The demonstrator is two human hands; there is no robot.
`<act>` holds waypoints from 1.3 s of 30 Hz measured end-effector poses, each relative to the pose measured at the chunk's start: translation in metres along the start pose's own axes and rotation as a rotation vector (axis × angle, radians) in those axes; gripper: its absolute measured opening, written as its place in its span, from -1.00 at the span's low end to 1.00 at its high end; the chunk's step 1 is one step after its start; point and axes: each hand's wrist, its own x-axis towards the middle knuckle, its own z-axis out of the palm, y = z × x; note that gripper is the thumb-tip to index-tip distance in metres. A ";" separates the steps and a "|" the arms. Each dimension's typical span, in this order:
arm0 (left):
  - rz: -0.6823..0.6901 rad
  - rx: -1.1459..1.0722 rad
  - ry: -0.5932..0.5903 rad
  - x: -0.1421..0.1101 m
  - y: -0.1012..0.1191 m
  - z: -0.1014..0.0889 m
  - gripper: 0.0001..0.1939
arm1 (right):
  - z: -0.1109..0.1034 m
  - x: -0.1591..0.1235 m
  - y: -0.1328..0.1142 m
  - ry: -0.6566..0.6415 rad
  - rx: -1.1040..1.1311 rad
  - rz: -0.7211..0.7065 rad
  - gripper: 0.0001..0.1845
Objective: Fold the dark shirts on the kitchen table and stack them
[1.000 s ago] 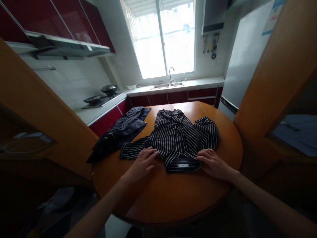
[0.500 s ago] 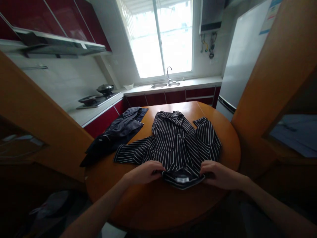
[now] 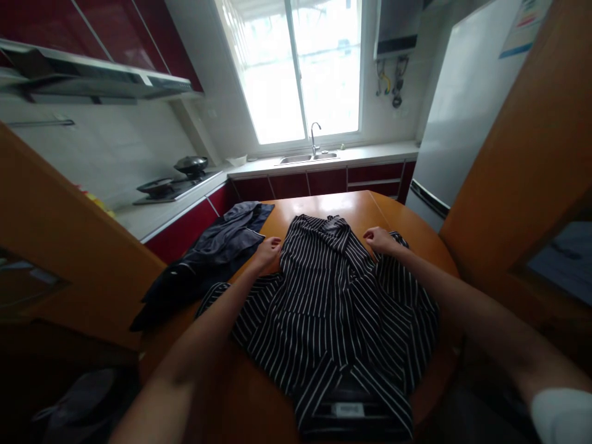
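Having slid nearer since half a second ago, the striped shirt (image 3: 314,296) is now lying with its collar (image 3: 317,388) close to the near edge of the wooden table (image 3: 404,225), and both hands are reaching past the collar to the far part of the cloth. Its pale label (image 3: 349,409) is facing up inside the neck. The left hand (image 3: 269,251) is hovering or resting just beside the shirt's far left edge, its fingers curling inward and drawing together. The right hand (image 3: 380,239) is bending its fingers toward the thumb, right of the shirt's far part and near the folded right sleeve (image 3: 411,314). At this distance the fingertips are blurring, so I cannot fairly tell whether either hand is pinching cloth. The left forearm is crossing over the left sleeve (image 3: 256,308), which is stretching out sideways; the right forearm is passing over the right sleeve, with a white cuff (image 3: 562,413) showing at the near right. A dark garment (image 3: 208,253) is lying crumpled along the table's left side, apart from the shirt's body. Beyond the table, a faucet (image 3: 315,137) is standing over the sink (image 3: 296,159) below a bright window (image 3: 319,74).
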 end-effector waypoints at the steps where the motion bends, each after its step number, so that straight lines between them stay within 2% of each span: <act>1: -0.021 0.014 0.010 0.017 -0.005 0.005 -0.73 | 0.006 0.014 0.003 0.007 -0.016 0.028 -0.73; 5: -0.106 0.058 0.024 0.079 -0.020 0.025 -0.69 | 0.030 0.061 0.013 0.008 -0.053 0.074 -0.71; 9: -0.166 0.088 0.029 0.134 -0.029 0.049 -0.63 | 0.045 0.104 0.017 -0.034 -0.055 0.097 -0.82; 12: -0.178 0.096 0.015 0.166 -0.031 0.069 -0.63 | 0.057 0.129 0.007 -0.110 -0.006 0.098 -0.83; 15: -0.178 0.093 -0.022 0.186 -0.026 0.088 -0.70 | 0.073 0.142 -0.011 -0.163 0.052 0.098 -0.76; 19: -0.131 0.038 -0.085 0.198 -0.019 0.098 -0.77 | 0.082 0.146 -0.028 -0.248 0.118 0.120 -0.81; 22: -0.073 -0.028 -0.102 0.206 -0.018 0.084 -0.78 | 0.061 0.155 -0.019 -0.278 0.231 0.189 -0.78; 24: -0.048 -0.070 0.017 0.216 -0.018 0.067 -0.76 | 0.036 0.168 -0.002 -0.153 0.319 0.250 -0.77; 27: -0.046 -0.106 0.289 0.234 -0.014 0.042 -0.70 | 0.000 0.191 0.023 0.030 0.297 0.293 -0.83; 29: -0.075 -0.099 0.351 0.242 -0.009 0.037 -0.62 | -0.011 0.204 0.033 0.126 0.248 0.311 -0.75; 31: -0.126 -0.077 0.315 0.242 -0.002 0.042 -0.45 | -0.010 0.210 0.037 0.178 0.193 0.330 -0.65; 34: -0.211 -0.014 0.265 0.228 0.007 0.062 -0.17 | 0.006 0.208 0.040 0.198 0.105 0.347 -0.55; 36: -0.193 0.110 0.232 0.212 0.010 0.076 -0.15 | 0.018 0.201 0.040 0.193 0.040 0.336 -0.54; 39: -0.056 0.332 0.099 0.186 0.014 0.089 -0.29 | 0.032 0.181 0.038 0.165 -0.054 0.294 -0.58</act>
